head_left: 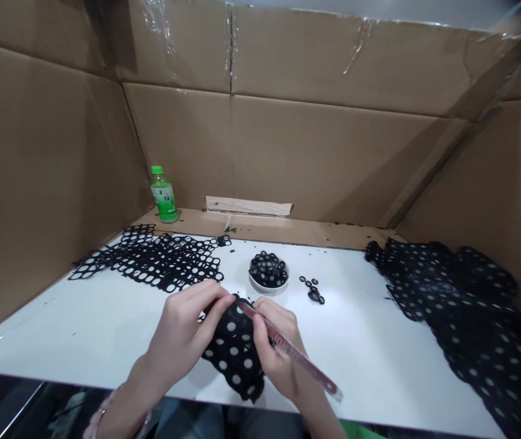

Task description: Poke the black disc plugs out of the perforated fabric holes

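Note:
My left hand is closed, thumb and forefinger pinching the top edge of a black fabric piece with pale dots. The fabric hangs down towards the table's front edge. My right hand is closed around a slim, flat, reddish tool with lettering. Its tip meets the fabric near my left fingertips, and its rounded end points down to the right. What kind of tool it is I cannot make out. Just beyond my hands stands a white bowl heaped with small black rings or discs.
Black netting full of round holes lies at the left. A large heap of dotted black fabric covers the right side. Several loose black rings lie beside the bowl. A green bottle stands back left. Cardboard walls enclose the white table.

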Action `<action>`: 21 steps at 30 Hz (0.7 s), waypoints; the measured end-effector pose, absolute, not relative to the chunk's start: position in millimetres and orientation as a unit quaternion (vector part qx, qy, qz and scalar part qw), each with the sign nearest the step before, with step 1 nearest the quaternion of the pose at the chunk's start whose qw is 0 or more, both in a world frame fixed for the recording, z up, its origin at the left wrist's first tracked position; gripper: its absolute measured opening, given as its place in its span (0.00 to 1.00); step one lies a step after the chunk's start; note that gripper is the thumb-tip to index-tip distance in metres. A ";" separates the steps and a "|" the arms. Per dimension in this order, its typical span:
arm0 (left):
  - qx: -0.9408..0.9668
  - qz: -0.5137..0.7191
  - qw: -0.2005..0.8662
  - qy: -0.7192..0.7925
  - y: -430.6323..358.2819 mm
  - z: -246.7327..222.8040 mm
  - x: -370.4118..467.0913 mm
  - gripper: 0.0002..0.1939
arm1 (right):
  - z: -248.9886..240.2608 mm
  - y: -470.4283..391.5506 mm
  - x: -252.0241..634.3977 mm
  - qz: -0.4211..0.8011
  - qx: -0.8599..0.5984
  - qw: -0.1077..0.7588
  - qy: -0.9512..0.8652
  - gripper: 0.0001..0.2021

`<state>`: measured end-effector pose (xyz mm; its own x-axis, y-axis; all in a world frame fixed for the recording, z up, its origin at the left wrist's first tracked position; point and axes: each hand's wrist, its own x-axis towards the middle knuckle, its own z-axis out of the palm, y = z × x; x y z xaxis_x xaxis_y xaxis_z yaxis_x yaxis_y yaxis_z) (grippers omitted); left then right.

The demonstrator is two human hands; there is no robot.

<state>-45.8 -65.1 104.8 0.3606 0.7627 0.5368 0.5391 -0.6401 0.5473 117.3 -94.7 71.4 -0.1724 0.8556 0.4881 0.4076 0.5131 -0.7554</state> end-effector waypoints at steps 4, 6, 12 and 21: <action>0.819 0.405 0.147 0.378 -67.1 102.7 -46.9 0.09 | 73.4 -95.1 113.4 0.203 -0.456 0.458 -0.736 0.12; 0.804 0.413 0.172 0.392 -65.6 101.2 -47.7 0.10 | 72.9 -93.6 115.1 0.237 -0.450 0.466 -0.724 0.12; 0.710 0.436 0.306 0.460 -53.4 96.2 -49.3 0.15 | 60.9 -84.9 129.9 0.458 -0.356 0.541 -0.609 0.16; 0.727 0.308 0.440 0.428 -50.1 92.4 -52.5 0.11 | 65.5 -92.9 134.7 0.490 -0.341 0.527 -0.605 0.16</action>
<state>-52.5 -50.1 92.4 0.4436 0.8934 0.0706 0.3520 -0.2461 0.9031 134.7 -92.9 65.5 -0.2125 0.9290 0.3030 -0.1036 0.2869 -0.9523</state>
